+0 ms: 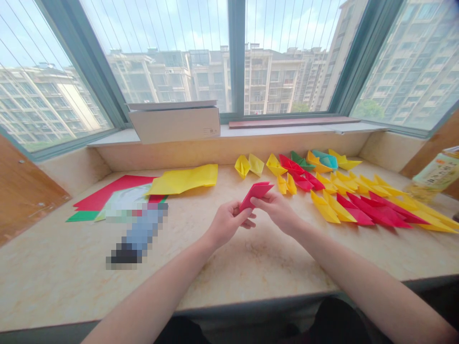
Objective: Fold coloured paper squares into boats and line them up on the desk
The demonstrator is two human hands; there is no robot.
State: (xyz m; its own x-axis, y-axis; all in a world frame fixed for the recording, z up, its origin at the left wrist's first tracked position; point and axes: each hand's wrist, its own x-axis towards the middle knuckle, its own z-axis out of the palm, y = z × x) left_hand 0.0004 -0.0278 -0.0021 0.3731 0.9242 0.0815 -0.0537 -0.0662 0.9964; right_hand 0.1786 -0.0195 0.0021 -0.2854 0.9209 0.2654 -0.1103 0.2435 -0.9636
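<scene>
A small folded piece of red paper (256, 193) is held up above the stone sill, between both hands. My left hand (231, 220) grips its lower left side, thumb in front and fingers behind. My right hand (274, 205) pinches its right side with the thumb on the front face. To the right stand folded paper boats in several colours: yellow boats (324, 206), dark red boats (376, 210), a green boat (303, 161) and a light blue boat (326, 159). Two small yellow folded pieces (249, 165) sit just beyond my hands.
On the left lie flat sheets: yellow paper (184, 180), red paper (107, 192) and a pale sheet (124, 200). A pixelated object (139, 234) lies nearer. A white box (175, 122) stands on the window ledge. A clear bottle (435, 174) is at the far right.
</scene>
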